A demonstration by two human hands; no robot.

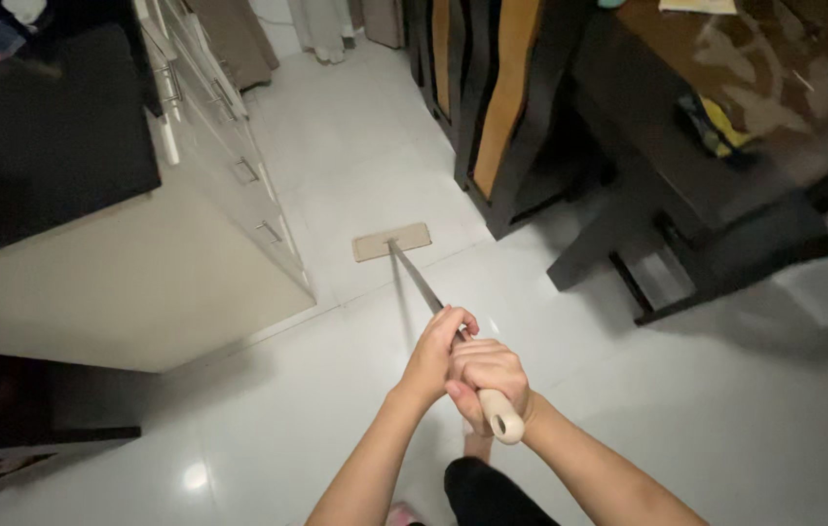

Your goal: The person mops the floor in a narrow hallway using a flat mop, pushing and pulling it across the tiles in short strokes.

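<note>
A flat mop (pixel 392 242) is held by both hands at the upper end of its handle (pixel 423 282). The left hand (pixel 436 349) is wrapped lower, the right hand (pixel 488 382) just above it, fingers (pixel 462 375) clamped round the pale grip (pixel 501 419). The beige pad lies flat on the white tiled floor (pixel 686 409), near the corner of the cabinet (pixel 141 282). The pole is judged light, stiff and smooth; the grip end is judged the best hold.
</note>
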